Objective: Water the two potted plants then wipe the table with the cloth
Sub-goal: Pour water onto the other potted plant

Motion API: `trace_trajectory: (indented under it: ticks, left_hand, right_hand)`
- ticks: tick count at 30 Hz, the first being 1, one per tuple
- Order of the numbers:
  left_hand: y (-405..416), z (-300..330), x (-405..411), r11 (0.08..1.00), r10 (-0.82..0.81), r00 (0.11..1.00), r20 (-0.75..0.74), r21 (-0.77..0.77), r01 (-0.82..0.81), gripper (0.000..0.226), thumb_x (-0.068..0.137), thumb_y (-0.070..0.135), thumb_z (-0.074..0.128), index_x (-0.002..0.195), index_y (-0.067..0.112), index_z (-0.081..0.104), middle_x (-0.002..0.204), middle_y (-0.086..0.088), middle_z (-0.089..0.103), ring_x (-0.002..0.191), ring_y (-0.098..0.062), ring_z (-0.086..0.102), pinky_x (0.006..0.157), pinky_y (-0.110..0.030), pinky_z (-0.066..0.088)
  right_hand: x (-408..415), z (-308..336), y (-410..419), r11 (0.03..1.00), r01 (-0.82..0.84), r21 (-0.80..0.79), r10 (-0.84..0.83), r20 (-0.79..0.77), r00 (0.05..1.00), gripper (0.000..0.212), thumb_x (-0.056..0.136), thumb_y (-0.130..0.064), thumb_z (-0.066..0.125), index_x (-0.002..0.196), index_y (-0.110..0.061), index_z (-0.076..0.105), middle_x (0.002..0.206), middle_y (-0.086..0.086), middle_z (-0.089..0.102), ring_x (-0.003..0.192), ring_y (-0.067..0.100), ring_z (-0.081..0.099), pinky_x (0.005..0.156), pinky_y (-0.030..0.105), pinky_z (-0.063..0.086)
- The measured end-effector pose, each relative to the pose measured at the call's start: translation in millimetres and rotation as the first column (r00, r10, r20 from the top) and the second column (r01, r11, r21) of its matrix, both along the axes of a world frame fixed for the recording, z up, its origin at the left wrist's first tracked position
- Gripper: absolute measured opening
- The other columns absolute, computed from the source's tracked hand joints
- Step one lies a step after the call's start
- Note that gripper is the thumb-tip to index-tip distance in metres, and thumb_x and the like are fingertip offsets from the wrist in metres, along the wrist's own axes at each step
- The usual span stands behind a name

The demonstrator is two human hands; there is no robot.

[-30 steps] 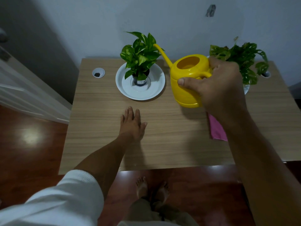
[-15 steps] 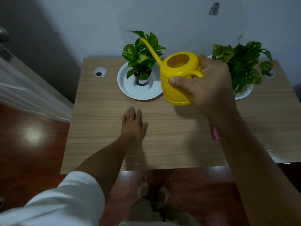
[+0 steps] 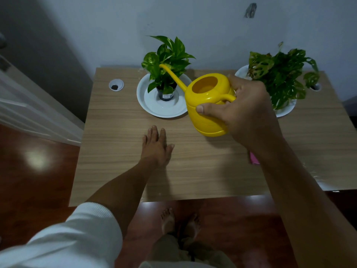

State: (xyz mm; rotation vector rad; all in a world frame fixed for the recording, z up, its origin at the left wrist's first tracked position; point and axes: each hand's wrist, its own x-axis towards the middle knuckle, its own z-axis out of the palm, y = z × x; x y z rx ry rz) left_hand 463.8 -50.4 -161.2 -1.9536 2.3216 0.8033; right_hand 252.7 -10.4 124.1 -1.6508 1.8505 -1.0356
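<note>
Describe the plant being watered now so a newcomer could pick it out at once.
On the wooden table against the wall stand two white saucers. The left plant sits in a small dark pot on the left saucer, under the yellow can's spout. Its leaves are broad and unholed, unlike its neighbour's.

A room in a home: glossy red-brown wooden floor [image 3: 38, 171] under bare feet [image 3: 168, 221], a pale wood-grain tabletop [image 3: 193, 171] against a plain painted wall [image 3: 212, 26], leafy green houseplants [image 3: 170, 55] beyond the grip.

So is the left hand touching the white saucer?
Apart. The head view shows bare table between the left hand and the saucer.
</note>
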Motion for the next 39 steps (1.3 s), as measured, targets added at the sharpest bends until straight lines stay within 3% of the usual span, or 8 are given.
trace_trajectory:
  ticks: [6,17,27,36,39]
  left_hand:
    - [1.1,0.5,-0.6,1.0,-0.005,1.0,0.002,-0.008,0.005,0.08,0.103,0.06,0.033,0.165,0.018,0.006,0.172,-0.018,-0.01,0.159,-0.033,-0.014,0.128,-0.052,-0.005]
    - [0.2,2.4,0.0,1.0,-0.02,1.0,0.024,0.012,0.019,0.08,0.103,0.061,0.03,0.165,0.019,0.003,0.172,-0.017,-0.013,0.159,-0.032,-0.017,0.128,-0.051,-0.006]
    - [-0.3,3.3,-0.3,1.0,-0.028,0.999,0.037,0.013,0.028,0.081,0.103,0.061,0.03,0.165,0.018,0.003,0.171,-0.019,-0.012,0.159,-0.033,-0.016,0.129,-0.051,-0.005]
    - [0.9,10.5,-7.3,0.999,-0.028,0.999,-0.028,-0.024,0.027,0.081,0.102,0.054,0.04,0.163,0.01,0.009,0.172,-0.021,-0.004,0.16,-0.035,-0.01,0.127,-0.052,-0.004]
    - [3.1,12.3,-14.1,0.995,-0.067,0.996,-0.065,-0.079,0.062,0.083,0.102,0.056,0.038,0.163,0.01,0.009,0.172,-0.018,-0.002,0.16,-0.033,-0.008,0.128,-0.051,-0.003]
  right_hand:
    - [-15.6,1.3,6.9,0.999,0.041,-0.009,-0.041,-0.078,0.996,0.061,0.064,-0.057,0.084,0.103,-0.011,0.075,0.092,0.009,0.075,0.084,0.029,0.069,0.076,0.047,0.058]
    - [-30.1,2.8,10.0,0.988,0.129,-0.086,-0.136,-0.083,0.987,0.066,0.067,-0.055,0.085,0.115,-0.01,0.076,0.104,0.01,0.078,0.094,0.031,0.072,0.084,0.05,0.059]
    - [-28.8,-5.4,16.7,0.993,0.115,-0.03,-0.116,-0.006,0.993,0.059,0.066,-0.054,0.088,0.106,-0.012,0.079,0.095,0.009,0.078,0.089,0.029,0.073,0.078,0.049,0.06]
    - [-20.7,-22.5,29.6,0.991,0.118,0.067,-0.13,0.218,0.967,0.046,0.074,-0.036,0.095,0.113,-0.021,0.076,0.101,-0.009,0.077,0.092,0.005,0.073,0.079,0.027,0.06]
    - [-18.6,-36.6,33.1,0.99,0.132,0.046,-0.139,0.29,0.947,0.045,0.077,-0.028,0.094,0.114,-0.027,0.07,0.099,-0.022,0.072,0.09,-0.011,0.069,0.078,0.012,0.056]
